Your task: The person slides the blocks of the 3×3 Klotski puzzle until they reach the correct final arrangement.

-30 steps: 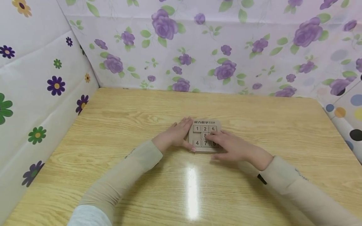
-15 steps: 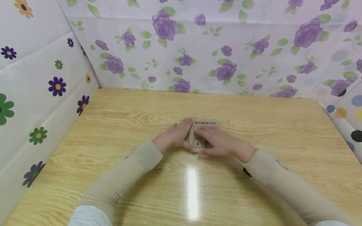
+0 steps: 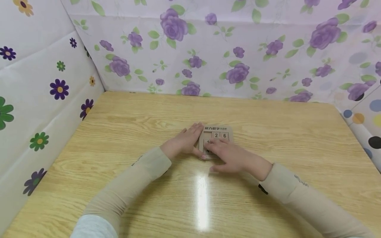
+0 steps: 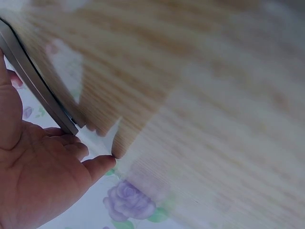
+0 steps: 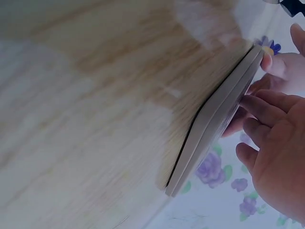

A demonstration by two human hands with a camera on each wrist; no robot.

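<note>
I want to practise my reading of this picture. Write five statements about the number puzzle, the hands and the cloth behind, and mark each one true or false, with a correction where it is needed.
1. The left hand is at the left edge of the number sliding puzzle. True.
2. The right hand lies flat on the table, away from the puzzle. False: it reaches over the puzzle, hiding some tiles from the head camera.
3. Tile 6 is directly right of tile 2. True.
4. Tile 1 fills the top-left cell. False: that cell is bare; tile 1 is one row below.
5. The cloth behind the table has purple flowers. True.
</note>
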